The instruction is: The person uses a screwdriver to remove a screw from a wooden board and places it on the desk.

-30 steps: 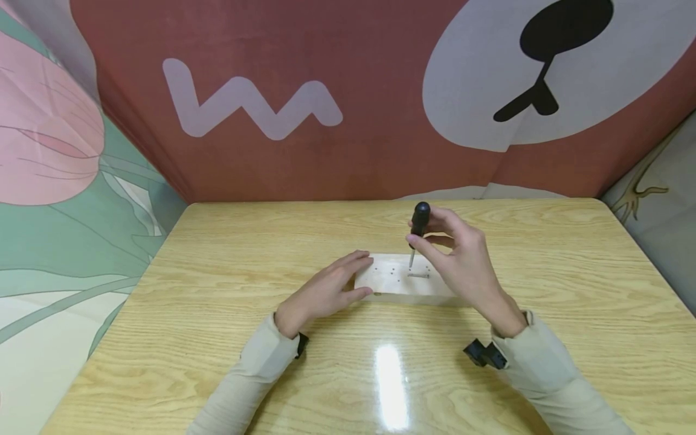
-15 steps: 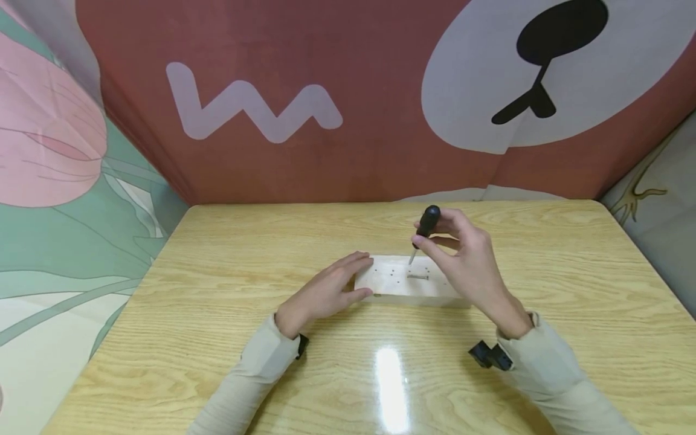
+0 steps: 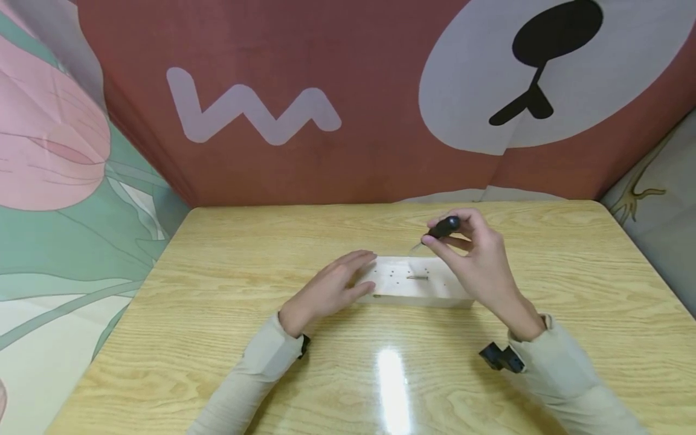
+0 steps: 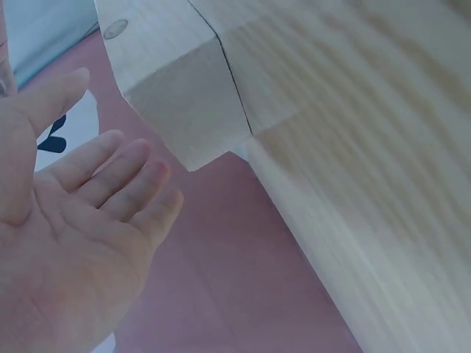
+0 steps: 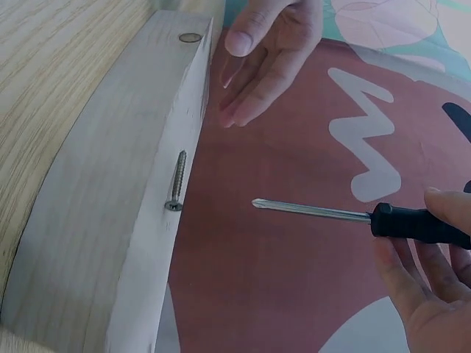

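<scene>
Hanging on the left, a cloth with a pink flower [image 3: 54, 121] is meeting a red cloth [image 3: 272, 175] behind the wooden table [image 3: 244, 254]. Coming next, the person's left hand [image 3: 326, 291] is lying loosely about the left end of a block of wood [image 3: 410, 289], its fingers relaxing and gripping nothing; whether the thumb is touching the wood, I cannot tell. The block itself is resting on the table, and small dark dots, apparently holes [image 3: 392, 272], are showing on its top. Further right, a screw [image 3: 417, 277] is lying on its side on top of the block, its point facing left and its head facing right. Above and beyond it, a screwdriver [image 5: 316, 212] is slanting in the air, its bare tip touching neither screw nor wood. The right hand [image 3: 484, 266] is holding it up, thumb and fingers pinching the black handle.

As for progress, the holes seem to be waiting ready and the screwdriver is already sitting in the hand, but the screw, lying loose, is not yet standing in any hole. No container is showing; whether any hole is holding something is too small to tell.
</scene>
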Demonstrator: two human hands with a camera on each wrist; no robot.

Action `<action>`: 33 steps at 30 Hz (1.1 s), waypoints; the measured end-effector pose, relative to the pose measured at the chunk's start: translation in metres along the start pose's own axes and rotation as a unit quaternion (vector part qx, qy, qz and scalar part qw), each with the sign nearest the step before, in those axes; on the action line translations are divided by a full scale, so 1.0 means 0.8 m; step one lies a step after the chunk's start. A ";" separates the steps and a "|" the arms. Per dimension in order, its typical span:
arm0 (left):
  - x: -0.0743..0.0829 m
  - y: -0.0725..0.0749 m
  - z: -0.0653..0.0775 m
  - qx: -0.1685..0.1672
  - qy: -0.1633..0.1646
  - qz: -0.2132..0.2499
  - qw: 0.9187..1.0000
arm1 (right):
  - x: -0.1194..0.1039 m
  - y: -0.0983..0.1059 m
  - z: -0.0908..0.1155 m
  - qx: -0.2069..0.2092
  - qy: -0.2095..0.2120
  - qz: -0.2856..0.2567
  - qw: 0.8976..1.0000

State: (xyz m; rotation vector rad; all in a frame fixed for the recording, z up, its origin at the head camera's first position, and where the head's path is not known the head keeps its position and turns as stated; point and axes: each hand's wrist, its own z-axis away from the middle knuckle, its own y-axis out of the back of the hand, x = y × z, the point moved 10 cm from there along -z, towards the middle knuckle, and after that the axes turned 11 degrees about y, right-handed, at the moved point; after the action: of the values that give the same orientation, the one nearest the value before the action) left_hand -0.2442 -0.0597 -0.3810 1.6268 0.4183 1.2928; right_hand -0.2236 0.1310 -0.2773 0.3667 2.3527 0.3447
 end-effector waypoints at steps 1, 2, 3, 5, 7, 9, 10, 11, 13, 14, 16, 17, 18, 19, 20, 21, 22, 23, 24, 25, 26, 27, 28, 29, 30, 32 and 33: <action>0.002 0.001 -0.001 0.002 -0.002 -0.001 1.000 | 0.000 0.002 0.000 0.001 0.001 0.000 1.000; 0.003 0.001 -0.002 0.004 -0.003 0.000 1.000 | -0.001 0.003 0.000 0.002 0.002 0.000 1.000; 0.005 0.002 -0.002 0.006 -0.004 0.001 1.000 | -0.001 0.005 0.001 0.004 0.004 -0.001 1.000; 0.007 0.003 -0.003 0.010 -0.008 0.003 1.000 | 0.000 0.008 0.001 0.007 0.005 -0.004 1.000; 0.010 0.005 -0.005 0.015 -0.012 0.004 1.000 | 0.001 0.011 0.002 0.011 0.006 -0.009 1.000; 0.013 0.006 -0.006 0.018 -0.015 0.008 1.000 | 0.002 0.015 0.003 0.014 0.006 -0.010 1.000; 0.014 0.007 -0.007 0.019 -0.017 0.011 1.000 | 0.002 0.017 0.004 0.015 0.006 -0.011 1.000; 0.016 0.007 -0.008 0.020 -0.018 0.013 1.000 | 0.003 0.018 0.005 0.016 0.006 -0.012 1.000; 0.019 0.008 -0.009 0.022 -0.021 0.016 0.999 | 0.004 0.022 0.006 0.018 0.005 -0.011 1.000; 0.021 0.009 -0.010 0.023 -0.024 0.016 0.999 | 0.005 0.023 0.007 0.018 0.004 -0.011 1.000; 0.025 0.010 -0.012 0.027 -0.028 0.017 0.999 | 0.006 0.027 0.008 0.020 0.003 -0.009 1.000; 0.026 0.010 -0.014 0.028 -0.029 0.017 0.999 | 0.006 0.029 0.008 0.021 0.002 -0.008 1.000; 0.027 0.010 -0.015 0.030 -0.030 0.017 0.999 | 0.007 0.030 0.009 0.022 0.002 -0.008 1.000; 0.028 0.010 -0.016 0.030 -0.030 0.017 0.999 | 0.007 0.032 0.010 0.024 0.000 -0.009 1.000; 0.030 0.010 -0.017 0.032 -0.032 0.019 0.999 | 0.008 0.034 0.010 0.026 -0.001 -0.008 1.000; 0.032 0.010 -0.018 0.032 -0.034 0.022 0.999 | 0.008 0.036 0.011 0.028 -0.002 -0.008 1.000; 0.033 0.009 -0.019 0.031 -0.035 0.024 0.999 | 0.009 0.037 0.012 0.029 -0.003 -0.010 1.000; 0.034 0.008 -0.020 0.030 -0.038 0.027 0.998 | 0.010 0.039 0.013 0.031 -0.004 -0.011 0.999; 0.036 0.007 -0.021 0.029 -0.041 0.029 0.998 | 0.011 0.041 0.013 0.034 -0.005 -0.011 0.999; 0.038 0.007 -0.022 0.028 -0.044 0.032 0.998 | 0.012 0.042 0.014 0.035 -0.006 -0.012 0.999; 0.040 0.006 -0.023 0.026 -0.047 0.035 0.998 | 0.013 0.044 0.015 0.037 -0.006 -0.012 0.999; 0.041 0.005 -0.024 0.025 -0.049 0.035 0.998 | 0.013 0.045 0.016 0.039 -0.006 -0.014 0.999; 0.042 0.004 -0.025 0.024 -0.049 0.033 0.998 | 0.015 0.047 0.017 0.041 -0.006 -0.016 0.999; 0.044 0.003 -0.026 0.023 -0.049 0.031 0.998 | 0.016 0.049 0.018 0.044 -0.005 -0.016 0.999; 0.045 0.002 -0.027 0.023 -0.049 0.027 0.998 | 0.017 0.050 0.019 0.046 -0.005 -0.016 0.999; 0.047 0.000 -0.029 0.021 -0.048 0.021 0.998 | 0.018 0.054 0.020 0.050 -0.002 -0.017 0.999; 0.049 -0.001 -0.030 0.020 -0.048 0.017 0.999 | 0.019 0.056 0.021 0.052 0.000 -0.018 0.998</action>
State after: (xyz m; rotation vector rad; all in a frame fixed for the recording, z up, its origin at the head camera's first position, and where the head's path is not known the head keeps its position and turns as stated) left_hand -0.2508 -0.0189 -0.3613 1.7289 0.3616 1.2330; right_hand -0.2153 0.1801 -0.2829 0.3728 2.3801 0.2062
